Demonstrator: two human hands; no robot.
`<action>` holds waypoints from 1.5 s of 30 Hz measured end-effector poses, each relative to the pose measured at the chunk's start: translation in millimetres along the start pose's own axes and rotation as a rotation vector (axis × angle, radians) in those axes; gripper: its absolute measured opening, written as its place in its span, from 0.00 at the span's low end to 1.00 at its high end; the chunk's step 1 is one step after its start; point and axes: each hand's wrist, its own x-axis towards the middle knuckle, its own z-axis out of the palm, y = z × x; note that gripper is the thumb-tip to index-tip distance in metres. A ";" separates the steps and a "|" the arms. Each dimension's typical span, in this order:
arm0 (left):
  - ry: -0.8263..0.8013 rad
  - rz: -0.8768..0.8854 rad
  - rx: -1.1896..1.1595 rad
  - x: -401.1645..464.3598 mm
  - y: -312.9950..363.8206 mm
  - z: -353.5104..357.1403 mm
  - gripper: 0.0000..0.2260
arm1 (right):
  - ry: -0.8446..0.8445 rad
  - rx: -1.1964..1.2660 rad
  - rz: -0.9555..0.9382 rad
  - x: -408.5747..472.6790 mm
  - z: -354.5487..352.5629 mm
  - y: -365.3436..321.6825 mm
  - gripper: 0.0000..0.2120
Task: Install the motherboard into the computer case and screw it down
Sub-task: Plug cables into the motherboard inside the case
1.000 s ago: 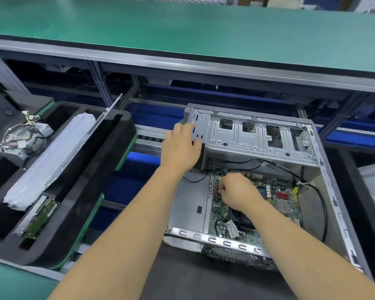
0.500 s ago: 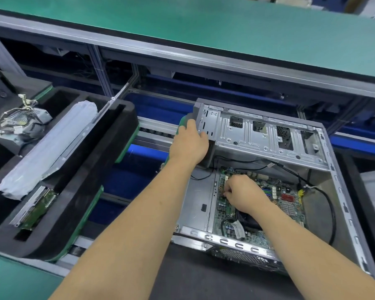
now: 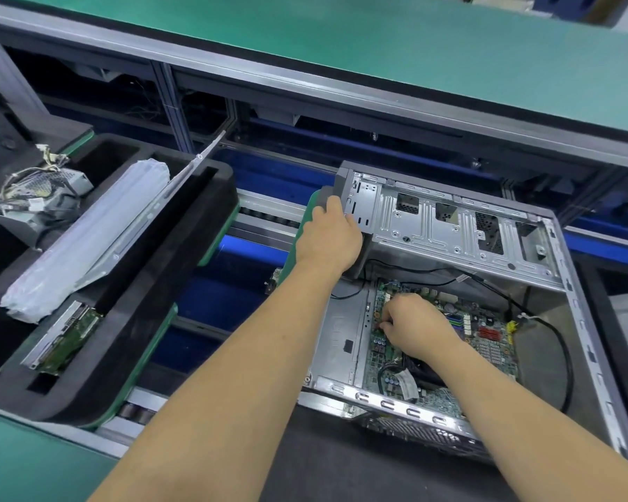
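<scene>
Nearby, a black foam tray [image 3: 182, 284] holds a wrapped panel [image 3: 87, 240].

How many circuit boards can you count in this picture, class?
2. The motherboard lies inside the computer case, under the right hand. A second green board stands in the black foam tray at left. Others may be hidden.
</scene>
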 end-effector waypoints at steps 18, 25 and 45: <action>0.014 0.005 -0.008 2.5 -2.0 3.7 0.18 | 0.022 -0.007 -0.017 1.8 2.7 1.1 0.10; 0.014 0.007 -0.004 2.7 -2.2 3.9 0.18 | 0.029 0.012 -0.013 2.4 3.2 1.7 0.10; 0.003 0.003 -0.007 5.0 -2.9 5.5 0.17 | 0.044 0.007 -0.043 2.8 4.6 3.2 0.09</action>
